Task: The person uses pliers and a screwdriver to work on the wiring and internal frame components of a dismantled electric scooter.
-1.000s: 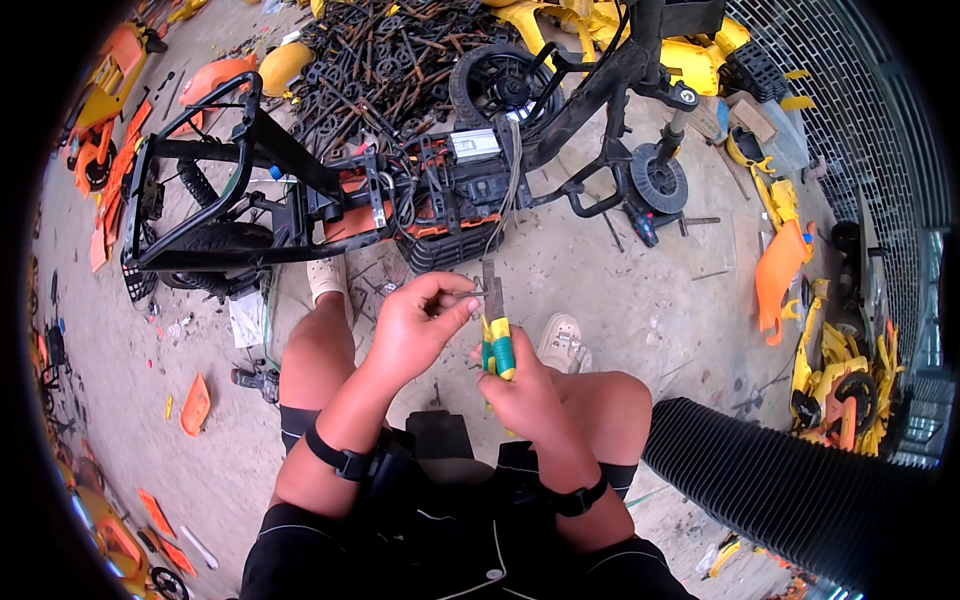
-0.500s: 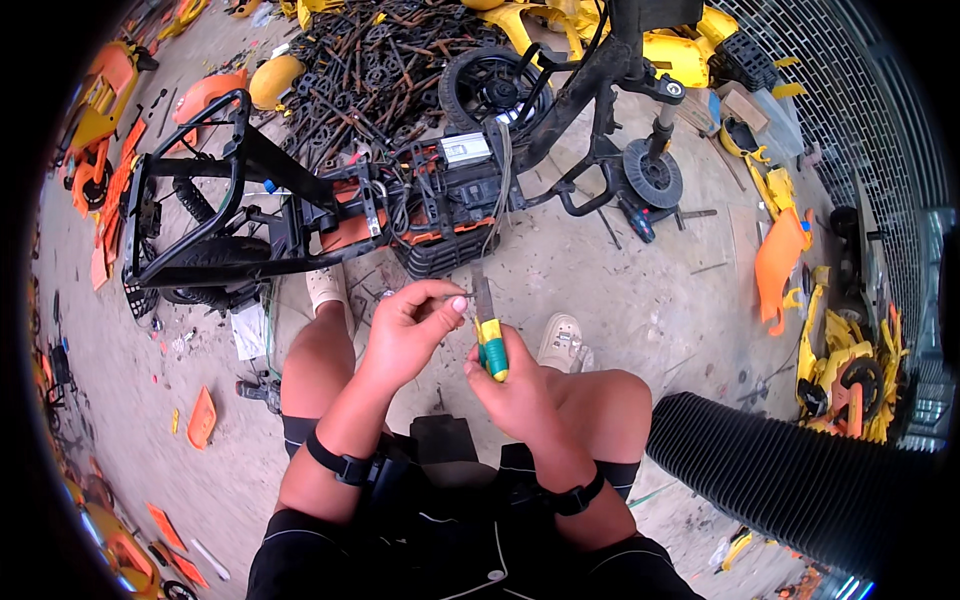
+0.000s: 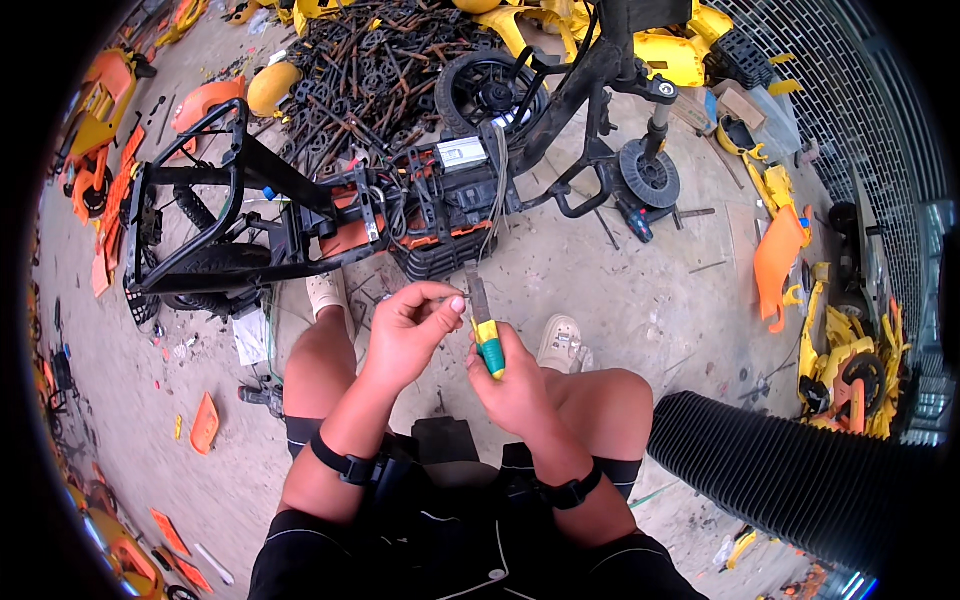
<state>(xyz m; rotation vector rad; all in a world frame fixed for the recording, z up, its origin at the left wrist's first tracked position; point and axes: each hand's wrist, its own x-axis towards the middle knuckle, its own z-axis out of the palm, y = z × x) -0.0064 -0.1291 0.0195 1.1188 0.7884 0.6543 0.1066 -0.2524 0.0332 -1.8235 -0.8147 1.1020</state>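
My left hand [image 3: 408, 335] is closed in a pinch, thumb against forefinger. A small thin dark piece pokes out from the fingertips toward the blade, too small to name. My right hand [image 3: 518, 392] is wrapped round the yellow-and-green handle of a flat-bladed hand tool [image 3: 489, 348]. Its grey blade points up and away from me, close beside the left fingertips. Whether the blade is a file or a knife I cannot tell. Just beyond the blade tip is a black scooter frame [image 3: 205, 275] with exposed cables and a battery-like box [image 3: 463, 152].
A heap of rusty metal parts [image 3: 350, 80] lies behind the frame. A power drill [image 3: 637, 222] rests near the small wheel [image 3: 650, 175]. Orange and yellow panels [image 3: 778, 262] are scattered right and left. A black ribbed tube [image 3: 760, 470] stretches along my right side.
Both hands stay nearly in place with the same grips. The tool has tilted slightly, its blade tip shifting a little left. The view has moved slightly.
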